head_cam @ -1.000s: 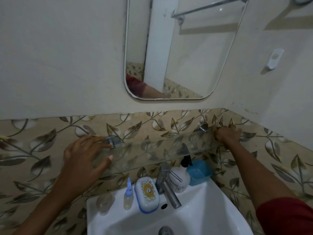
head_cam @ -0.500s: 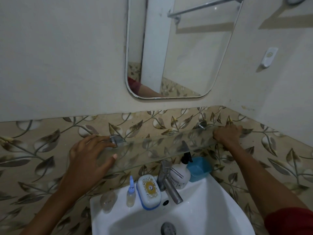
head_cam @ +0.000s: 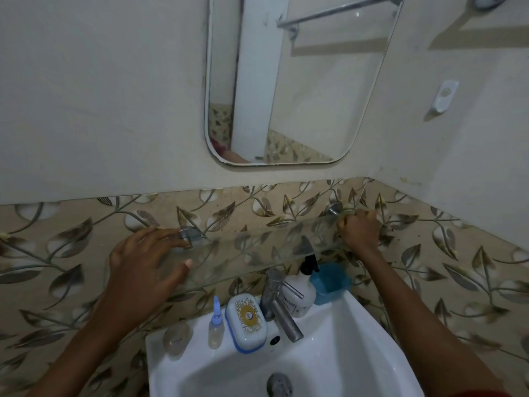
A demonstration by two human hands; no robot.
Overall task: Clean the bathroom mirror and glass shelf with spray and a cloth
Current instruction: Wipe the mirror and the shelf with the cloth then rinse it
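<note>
The clear glass shelf (head_cam: 257,253) runs along the leaf-patterned tiles between two round metal brackets, one on the left (head_cam: 190,234) and one on the right (head_cam: 333,209). My left hand (head_cam: 143,262) holds its left end, fingers spread over the top by the left bracket and thumb on the front edge. My right hand (head_cam: 359,230) is closed around the shelf's right end beside the right bracket. The rounded mirror (head_cam: 300,96) hangs on the plain wall above and reflects a towel rail.
Below the shelf a white sink (head_cam: 343,353) carries a steel tap (head_cam: 282,308), a white and blue soap box (head_cam: 246,322), a small blue-capped bottle (head_cam: 215,325), a pump bottle (head_cam: 297,293) and a blue cup (head_cam: 330,282). A white wall hook (head_cam: 443,96) sits on the right.
Both hands stay on the ends of the shelf. My view has drifted slightly, so the mirror and the sink sit a little differently in the frame.
</note>
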